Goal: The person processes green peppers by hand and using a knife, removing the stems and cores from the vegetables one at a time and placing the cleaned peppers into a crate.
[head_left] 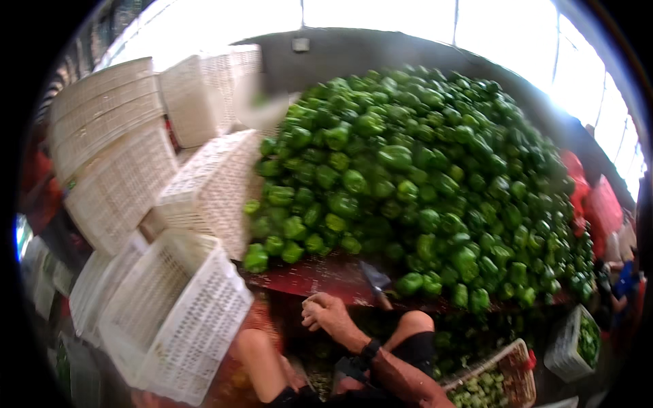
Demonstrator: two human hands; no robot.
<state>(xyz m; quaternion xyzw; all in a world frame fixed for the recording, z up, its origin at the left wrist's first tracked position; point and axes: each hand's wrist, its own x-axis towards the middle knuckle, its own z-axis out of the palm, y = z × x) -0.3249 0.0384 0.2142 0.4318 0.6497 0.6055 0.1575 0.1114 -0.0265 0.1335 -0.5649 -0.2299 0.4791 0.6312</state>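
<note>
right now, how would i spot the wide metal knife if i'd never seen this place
Find the large heap of glossy green bell peppers, then the dark red surface along its near edge. Beyond and right of the person's bare right hand lies the grey metal knife, handle toward the person, a flat blade beside rounded peppers.

"How do the peppers look?"
"Smooth-skinned and glossy, with bright glints."
"And the crates?"
"Plastic, by the look of it, pierced all over like lattice, fairly matt."
"The knife?"
"Its blade looks like smooth metal."
"The tabletop?"
"Slightly shiny, though I can't tell what it's made of."
"The wall?"
"Dull and matt."
"And the shorts?"
"Matt, dark cloth."
</note>
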